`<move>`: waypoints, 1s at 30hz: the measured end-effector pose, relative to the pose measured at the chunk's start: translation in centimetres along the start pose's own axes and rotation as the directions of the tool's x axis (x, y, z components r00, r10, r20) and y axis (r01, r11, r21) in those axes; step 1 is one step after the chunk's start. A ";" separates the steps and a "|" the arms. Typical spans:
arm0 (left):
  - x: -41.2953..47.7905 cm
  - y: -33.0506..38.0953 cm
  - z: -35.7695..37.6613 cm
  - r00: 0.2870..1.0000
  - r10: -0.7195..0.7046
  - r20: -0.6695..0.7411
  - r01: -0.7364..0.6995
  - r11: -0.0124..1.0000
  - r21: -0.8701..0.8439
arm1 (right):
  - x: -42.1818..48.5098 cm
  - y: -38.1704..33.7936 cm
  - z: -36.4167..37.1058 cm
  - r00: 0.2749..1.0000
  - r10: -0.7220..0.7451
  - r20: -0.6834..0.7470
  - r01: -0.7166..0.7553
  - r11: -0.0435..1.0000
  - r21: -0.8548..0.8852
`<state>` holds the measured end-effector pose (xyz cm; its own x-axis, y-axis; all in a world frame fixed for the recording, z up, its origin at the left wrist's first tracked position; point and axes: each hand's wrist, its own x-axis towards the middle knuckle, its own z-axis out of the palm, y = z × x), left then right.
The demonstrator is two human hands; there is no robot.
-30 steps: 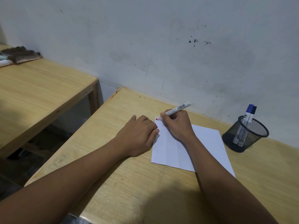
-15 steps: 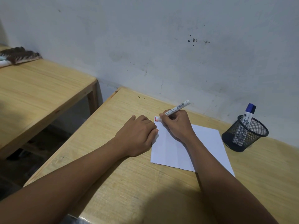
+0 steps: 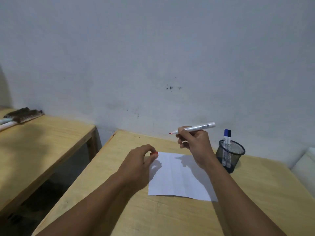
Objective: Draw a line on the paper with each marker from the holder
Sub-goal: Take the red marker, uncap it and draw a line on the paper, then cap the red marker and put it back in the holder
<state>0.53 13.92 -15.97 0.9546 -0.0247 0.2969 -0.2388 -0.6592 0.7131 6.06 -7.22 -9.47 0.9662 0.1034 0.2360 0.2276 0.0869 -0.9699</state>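
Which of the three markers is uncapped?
The red-tipped marker in the right hand; the two in the mesh holder keep their blue and black caps.

Desk (image 3: 170, 218): bare wood across the lower centre and lower right of the frame, open to a hand. Paper (image 3: 179, 178): lies flat mid-frame, no barrier. Mesh holder (image 3: 230, 155): stands right of centre, just beside the paper's far right corner, two markers (image 3: 227, 133) rising above its rim. Wall (image 3: 153, 65): closes the desk's far edge. Gap (image 3: 68, 176): left of centre, between the desk and a second table (image 3: 34, 142).
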 end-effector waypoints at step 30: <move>1.3 21.4 -3.1 0.827 0.460 -0.324 -0.516 0.849 -0.112 | -8.9 -13.9 -4.9 0.960 -0.015 -0.280 -0.005 0.998 -0.070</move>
<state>-3.86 2.10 1.63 0.6216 -0.0801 0.7792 -0.7157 -0.4624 0.5234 -5.14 -14.23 1.63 0.9578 -0.1793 0.2245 0.2311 0.0168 -0.9728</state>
